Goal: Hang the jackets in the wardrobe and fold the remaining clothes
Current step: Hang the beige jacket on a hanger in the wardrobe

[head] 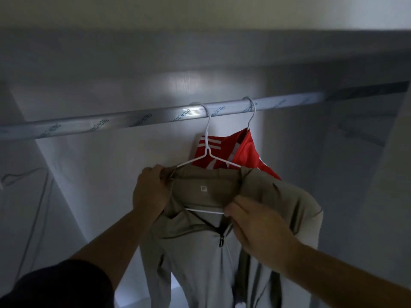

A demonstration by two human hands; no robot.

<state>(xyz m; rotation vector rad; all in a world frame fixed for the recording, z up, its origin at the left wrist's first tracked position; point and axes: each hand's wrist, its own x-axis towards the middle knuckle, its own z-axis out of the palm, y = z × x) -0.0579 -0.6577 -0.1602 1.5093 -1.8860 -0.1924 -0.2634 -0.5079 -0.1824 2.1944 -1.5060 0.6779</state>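
Note:
A beige zip jacket (200, 252) hangs on a white wire hanger (208, 150) hooked over the wardrobe rail (111, 124). My left hand (150, 190) grips the jacket's left shoulder at the end of the hanger. At the collar, beside the zip and the hanger's lower bar, my right hand (253, 227) pinches the fabric. Behind it a red jacket with white stripes (240, 154) hangs on a second white hanger (252, 112), mostly hidden by the beige one.
The wardrobe's pale back wall (115, 174) and a shelf (200, 52) above the rail enclose the space. The rail runs bare to the left of the hangers. A faint empty hanger (13, 176) shows at the far left.

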